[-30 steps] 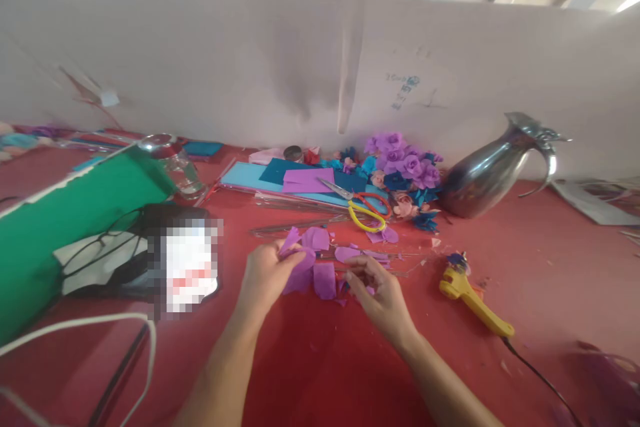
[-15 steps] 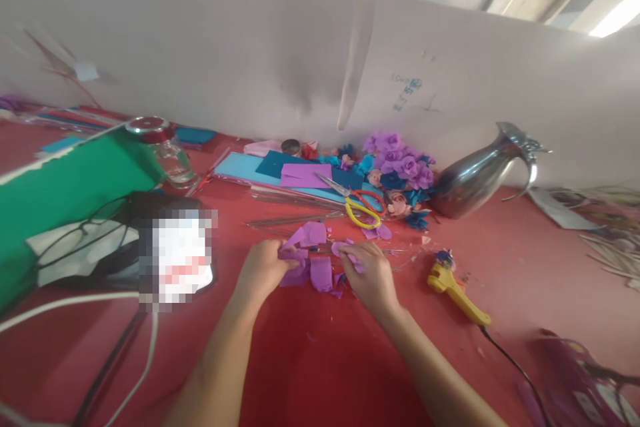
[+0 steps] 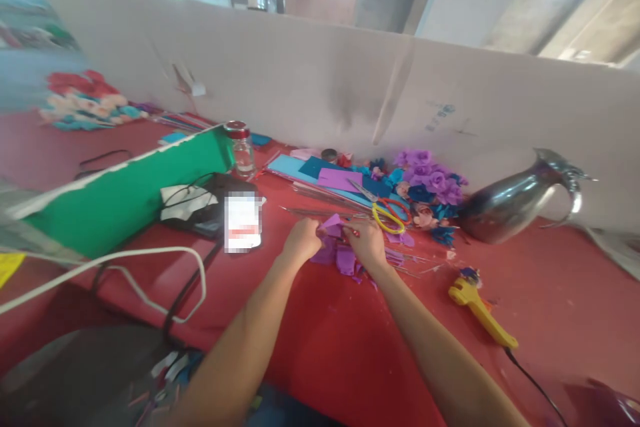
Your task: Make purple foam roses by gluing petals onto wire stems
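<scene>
My left hand (image 3: 304,240) is closed, its fingertips pinching at a piece of purple crepe paper (image 3: 331,222). Just across from it, my right hand (image 3: 367,241) has its fingers curled together; what they pinch is too blurred to make out. Below and between both hands lie cut purple paper pieces (image 3: 346,260), with small scraps around them. Scissors (image 3: 390,213) with one yellow and one red handle rest just beyond my right hand, partly on the stacked paper sheets. Thin wire stems (image 3: 407,260) lie to the right of that hand.
Purple paper flowers (image 3: 430,177) are bunched at the back, beside a tilted metal jug (image 3: 510,197). At the right lies a yellow glue gun (image 3: 483,313) with its cord. A glass jar (image 3: 244,153), a phone (image 3: 243,221), a green panel (image 3: 140,193) and a white cable (image 3: 150,250) are leftward.
The view has swung left and up, bringing more of the left side into sight. My right hand has come closer to my left, over the purple pieces.
</scene>
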Demonstrator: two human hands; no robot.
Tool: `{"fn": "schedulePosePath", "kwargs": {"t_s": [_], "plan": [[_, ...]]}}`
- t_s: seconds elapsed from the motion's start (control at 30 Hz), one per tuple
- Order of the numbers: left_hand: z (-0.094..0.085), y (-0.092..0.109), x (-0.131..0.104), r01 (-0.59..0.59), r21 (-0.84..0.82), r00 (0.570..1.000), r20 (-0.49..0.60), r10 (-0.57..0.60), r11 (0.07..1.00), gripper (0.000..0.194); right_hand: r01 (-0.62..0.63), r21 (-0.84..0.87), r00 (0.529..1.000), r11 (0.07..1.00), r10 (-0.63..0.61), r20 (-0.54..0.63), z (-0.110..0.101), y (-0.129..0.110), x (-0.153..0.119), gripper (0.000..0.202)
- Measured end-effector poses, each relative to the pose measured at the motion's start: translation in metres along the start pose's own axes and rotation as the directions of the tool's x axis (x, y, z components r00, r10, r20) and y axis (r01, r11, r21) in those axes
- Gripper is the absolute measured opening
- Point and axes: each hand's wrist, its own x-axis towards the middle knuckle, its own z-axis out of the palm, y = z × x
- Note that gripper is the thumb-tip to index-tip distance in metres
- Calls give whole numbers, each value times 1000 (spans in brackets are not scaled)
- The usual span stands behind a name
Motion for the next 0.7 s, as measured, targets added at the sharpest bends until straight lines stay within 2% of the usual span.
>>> {"fn": "schedulePosePath", "kwargs": {"t_s": [0.03, 0.1, 0.17, 0.27, 0.4, 0.47, 0.57, 0.7], "plan": [[0, 0, -1, -38, 57, 999, 14, 38, 998, 21, 7, 74, 998, 997, -2, -61, 1, 0, 1, 19], [-1, -1, -1, -71, 66, 997, -13, 72, 995, 16, -24, 208, 983, 978, 61, -175, 1, -4, 3, 20], [-1, 0, -3, -69, -58, 995, -72, 65, 996, 16, -103, 339, 958, 935, 185, -220, -2, -10, 2, 24], [4, 8, -9, -73, -341, 996, -64, 55, 937, 35, -178, 547, 932, 818, 319, -173, -11, -20, -7, 27], [24, 26, -22, 9, -615, 989, 122, 84, 788, 43, -247, 780, 905, 575, 425, -27, -23, -29, -30, 25], [36, 33, -28, 49, -671, 986, 150, 71, 740, 41, -263, 808, 887, 526, 462, -12, -29, -30, -41, 26], [49, 40, -34, 76, -652, 989, 148, 28, 755, 33, -259, 819, 860, 512, 509, -46, -35, -29, -55, 28], [56, 42, -35, 57, -640, 998, 67, -18, 766, 26, -259, 839, 835, 478, 548, -55, -40, -27, -63, 31]]}}
